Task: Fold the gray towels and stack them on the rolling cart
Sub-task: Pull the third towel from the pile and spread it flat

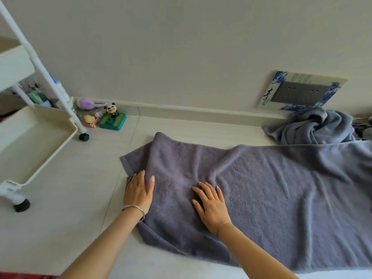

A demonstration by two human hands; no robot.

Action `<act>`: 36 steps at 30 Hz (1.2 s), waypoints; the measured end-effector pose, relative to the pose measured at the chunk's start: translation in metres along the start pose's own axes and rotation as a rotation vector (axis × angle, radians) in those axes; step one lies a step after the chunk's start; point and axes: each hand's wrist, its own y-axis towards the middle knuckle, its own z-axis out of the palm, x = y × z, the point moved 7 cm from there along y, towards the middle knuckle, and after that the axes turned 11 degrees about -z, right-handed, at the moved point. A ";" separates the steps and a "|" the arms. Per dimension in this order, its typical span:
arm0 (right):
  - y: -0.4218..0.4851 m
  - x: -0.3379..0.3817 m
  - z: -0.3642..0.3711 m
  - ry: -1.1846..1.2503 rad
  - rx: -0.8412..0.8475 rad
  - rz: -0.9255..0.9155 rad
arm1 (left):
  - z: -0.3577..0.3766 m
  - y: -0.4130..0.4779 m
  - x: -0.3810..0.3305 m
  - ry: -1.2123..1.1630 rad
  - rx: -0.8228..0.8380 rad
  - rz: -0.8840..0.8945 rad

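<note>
Panda figure (111,110) on green box (112,123) by baseboard (181,112); blue-patterned socket plate (302,92) on wall (181,47).

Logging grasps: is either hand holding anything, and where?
Nothing is held. Both the left hand and right hand lie flat, pressing the gray towel near one end.

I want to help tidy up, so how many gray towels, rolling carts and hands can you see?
Gray towels: 2 (spread towel, crumpled towel)
Rolling cart: 1
Hands: 2 (left hand, right hand, both flat on the spread towel)
Total: 5
</note>
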 end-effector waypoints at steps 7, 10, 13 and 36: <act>-0.005 -0.022 -0.022 -0.104 -0.121 0.081 | -0.021 0.006 0.025 0.250 0.001 -0.046; 0.006 -0.015 -0.029 -0.090 -0.122 0.120 | -0.031 0.010 0.036 0.435 0.080 -0.163; 0.023 0.010 -0.031 -0.041 -0.141 0.077 | -0.037 0.017 0.040 0.510 0.038 -0.106; 0.065 0.080 -0.008 0.048 -0.075 -0.122 | -0.065 0.102 0.082 0.407 0.104 -0.215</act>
